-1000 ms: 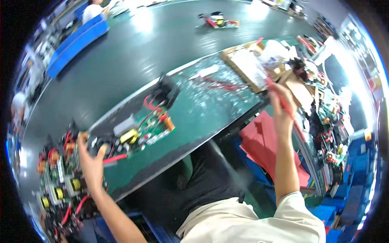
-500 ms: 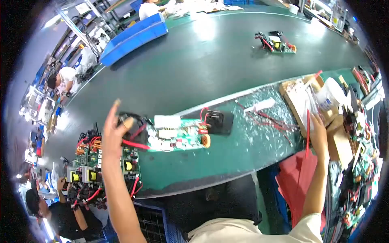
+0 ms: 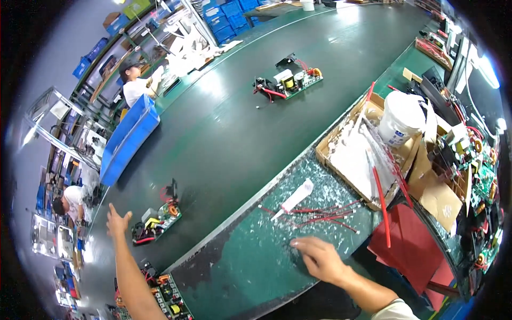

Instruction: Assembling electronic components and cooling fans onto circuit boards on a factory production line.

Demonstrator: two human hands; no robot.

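My left hand (image 3: 117, 221) is held over the dark belt with its fingers spread and nothing in it. Just right of it, a circuit board (image 3: 158, 220) with a yellow transformer, a copper coil and red wires rests on the belt. My right hand (image 3: 321, 260) hovers at the green bench (image 3: 240, 266), empty, fingers loosely extended. Beyond that hand lie a white squeeze bottle (image 3: 296, 196) with a pointed nozzle and several thin red wires (image 3: 328, 216). More circuit boards (image 3: 173, 298) are gathered at the lower left, partly behind my left forearm.
Another circuit board (image 3: 290, 81) sits farther up the belt. At right, a cardboard tray (image 3: 333, 160) smeared with white paste holds a red-ended stick (image 3: 382, 205); a white tub (image 3: 400, 117) stands by it. Red sheets (image 3: 408, 240) hang below. A blue bin (image 3: 130, 138) borders the belt; a person works beyond.
The board beside my left hand has gone from the bench onto the belt. My right hand has left the cardboard tray and come over the bench. The view has turned right.
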